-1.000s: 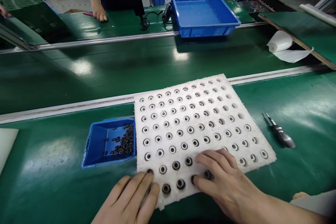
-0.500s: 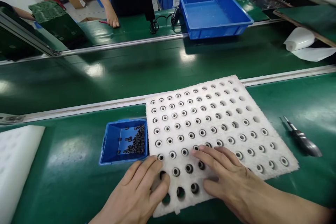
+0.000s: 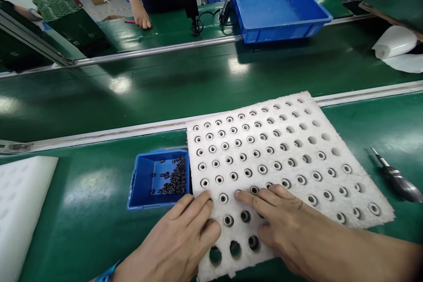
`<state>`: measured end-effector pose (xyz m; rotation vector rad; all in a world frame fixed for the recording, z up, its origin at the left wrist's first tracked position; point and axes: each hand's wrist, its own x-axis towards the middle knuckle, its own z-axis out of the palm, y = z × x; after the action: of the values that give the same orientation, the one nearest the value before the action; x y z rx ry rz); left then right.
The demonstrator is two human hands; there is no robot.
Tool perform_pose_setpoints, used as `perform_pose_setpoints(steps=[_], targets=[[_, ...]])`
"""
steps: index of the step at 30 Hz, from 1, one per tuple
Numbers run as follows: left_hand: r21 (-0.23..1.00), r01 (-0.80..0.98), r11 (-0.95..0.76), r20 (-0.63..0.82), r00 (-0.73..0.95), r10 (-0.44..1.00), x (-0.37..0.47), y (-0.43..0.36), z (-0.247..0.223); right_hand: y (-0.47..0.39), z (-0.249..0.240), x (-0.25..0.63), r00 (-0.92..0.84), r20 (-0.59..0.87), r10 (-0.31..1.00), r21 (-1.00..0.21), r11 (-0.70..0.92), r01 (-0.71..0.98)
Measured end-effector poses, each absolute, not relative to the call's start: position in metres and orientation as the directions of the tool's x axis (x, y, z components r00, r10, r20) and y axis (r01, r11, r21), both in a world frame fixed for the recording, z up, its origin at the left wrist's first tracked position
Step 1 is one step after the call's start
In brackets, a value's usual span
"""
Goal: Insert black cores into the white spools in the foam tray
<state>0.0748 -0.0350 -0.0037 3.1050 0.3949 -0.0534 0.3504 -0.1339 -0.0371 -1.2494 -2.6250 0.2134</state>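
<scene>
A thick white foam board point(image 3: 220, 274), with rows of round holes, lies flat on the green bench. Many holes hold pale metal rings point(image 3: 262, 169) with dark centres; others look unfilled. My left hand point(image 3: 180, 238) rests on the board's near-left edge, fingers loosely stretched, holding nothing visible. With its index finger extended, my right hand point(image 3: 287, 218) touches a ring in a hole in the lower-left part; the other fingers lie over the board and hide several holes. Beside the left edge stands a small blue bin point(image 3: 132, 194) with small dark cylindrical parts point(image 3: 178, 180).
A screwdriver point(image 3: 401, 181) lies right of the board. Another white foam piece point(image 3: 31, 202) is at far left. Beyond the green belt point(image 3: 158, 79) are a large blue tray point(image 3: 284, 31), a white roll point(image 3: 398, 44) and a co-worker's hand point(image 3: 141, 16) with a red tool.
My right index finger has shifted about one hole leftward along the same row. My left hand stays at the board's edge. The view has turned slightly, so the bench appears further right.
</scene>
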Motion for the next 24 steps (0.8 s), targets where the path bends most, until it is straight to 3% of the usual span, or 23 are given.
perform_pose_setpoints(steps=[5,9,13,16,19,24], targets=[[0.035,0.156,-0.987,-0.018,0.988,0.155,0.073,-0.030,-0.005,-0.121,-0.031,0.353,-0.633,0.117,0.765,-0.266,0.638,0.722],[0.043,0.149,-0.988,-0.057,0.988,0.146,0.085,-0.022,0.006,-0.109,-0.017,0.355,-0.671,-0.115,0.733,-0.366,0.596,0.714],[0.123,0.135,-0.983,-0.167,0.979,0.114,0.099,-0.014,0.019,-0.093,0.002,0.358,-0.691,-0.382,0.614,-0.463,0.520,0.718],[0.215,0.166,-0.962,-0.275,0.956,0.103,0.101,-0.011,0.020,-0.087,0.008,0.359,-0.681,-0.447,0.580,-0.488,0.480,0.729],[0.247,0.170,-0.954,-0.273,0.957,0.099,0.095,-0.013,0.015,-0.093,0.004,0.360,-0.685,-0.369,0.628,-0.480,0.503,0.719],[0.183,0.131,-0.974,-0.119,0.987,0.111,0.085,-0.017,0.006,-0.124,-0.015,0.360,-0.620,0.033,0.784,-0.341,0.592,0.731]])
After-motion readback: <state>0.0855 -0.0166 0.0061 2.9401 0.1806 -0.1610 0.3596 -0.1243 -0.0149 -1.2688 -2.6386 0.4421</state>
